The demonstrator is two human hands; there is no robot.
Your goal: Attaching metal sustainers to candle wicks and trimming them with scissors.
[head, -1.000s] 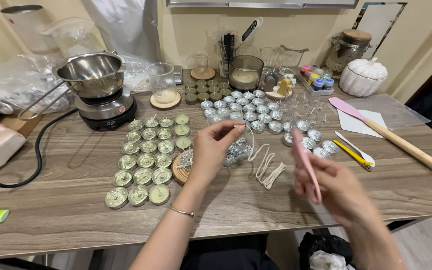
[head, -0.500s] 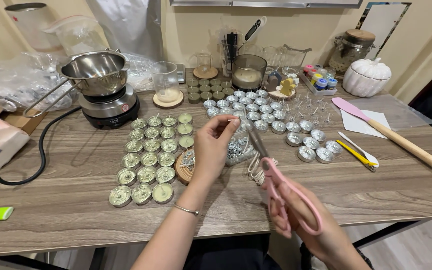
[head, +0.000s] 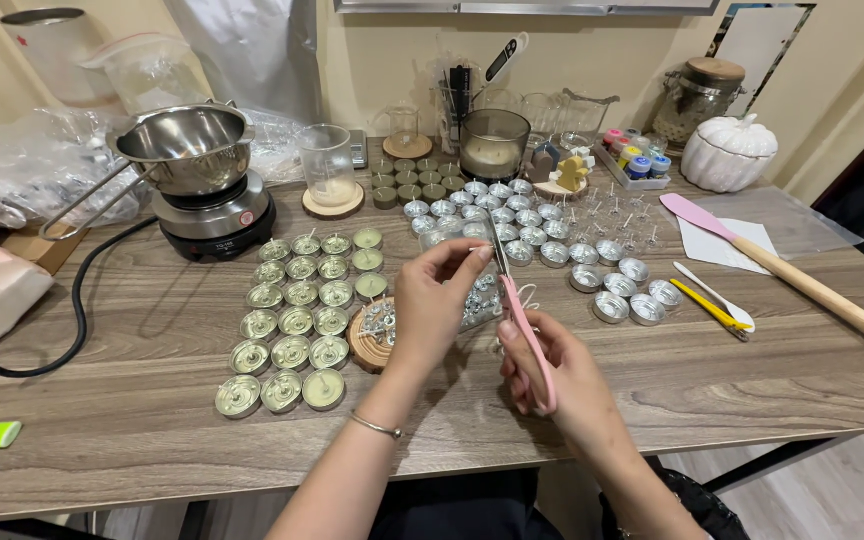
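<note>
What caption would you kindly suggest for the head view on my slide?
Left hand pinches white wick string while right hand brings pink scissors to it, above tealight cups.

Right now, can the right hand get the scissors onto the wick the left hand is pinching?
Probably yes. The right hand holds the pink scissors with the blades up beside the left hand fingertips, where the white wick hangs. Nothing sits between them.
</note>
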